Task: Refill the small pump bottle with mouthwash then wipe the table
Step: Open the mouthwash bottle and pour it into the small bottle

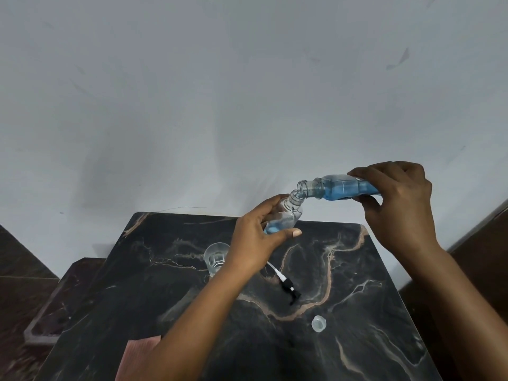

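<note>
My left hand [257, 237] grips the small clear bottle [287, 214], tilted with its open neck up and to the right; a little blue liquid shows at its bottom. My right hand [398, 199] holds the mouthwash bottle [338, 187] almost level above the table, its open mouth touching the small bottle's neck. Blue mouthwash fills its lower side. The black pump head with its white tube [286, 284] lies on the dark marble table [357, 284]. A clear cap [319, 323] lies near the front right.
A small empty glass [215, 257] stands on the table, just left of my left wrist. A pinkish cloth [137, 356] lies at the front left edge. A lower dark ledge [55, 306] sits left of the table. A plain wall is behind.
</note>
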Demonstrator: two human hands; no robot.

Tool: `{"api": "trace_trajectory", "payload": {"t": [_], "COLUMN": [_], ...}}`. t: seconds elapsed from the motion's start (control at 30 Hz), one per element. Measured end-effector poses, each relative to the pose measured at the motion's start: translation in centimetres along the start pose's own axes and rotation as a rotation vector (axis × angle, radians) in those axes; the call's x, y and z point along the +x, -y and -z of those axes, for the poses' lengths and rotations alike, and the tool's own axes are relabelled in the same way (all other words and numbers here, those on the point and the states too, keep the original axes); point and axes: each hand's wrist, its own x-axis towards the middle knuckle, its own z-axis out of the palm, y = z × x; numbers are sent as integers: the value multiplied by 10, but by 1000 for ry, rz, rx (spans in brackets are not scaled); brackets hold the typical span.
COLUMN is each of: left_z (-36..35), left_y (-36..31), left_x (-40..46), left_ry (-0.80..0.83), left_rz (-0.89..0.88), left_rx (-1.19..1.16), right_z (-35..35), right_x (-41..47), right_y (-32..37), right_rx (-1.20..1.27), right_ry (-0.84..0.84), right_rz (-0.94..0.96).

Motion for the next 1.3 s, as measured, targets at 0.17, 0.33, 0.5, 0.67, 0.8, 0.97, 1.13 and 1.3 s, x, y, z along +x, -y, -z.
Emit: {"api": "trace_trajectory", "payload": {"t": [0.17,0.33,0.5,0.67,0.8,0.97,1.13,1.3], "left_z": [1,2,2,1,0,0,0,0], "left_y": [1,0,0,0,-1,-2,-2,-3], "left_x": [0,0,0,-1,-1,-2,-3,-4], "left_ry": [-1,1,13,25,18,8,6,7], "left_rz": [-2,2,7,16,16,7,3,1], "left_rx": [2,20,18,13,2,2,8,13], "right_z": [0,1,1,2,3,4,5,7], "right_x": [1,1,1,0,0,0,0,0], "right_y": [1,1,0,0,1,1,2,2], "right_rx": [4,-2,-1,-2,-6,2,7,3], "right_ry": [-3,-3,-1,3,5,4,0,6], "right_rz": [7,13,15,15,16,17,22,24]}}
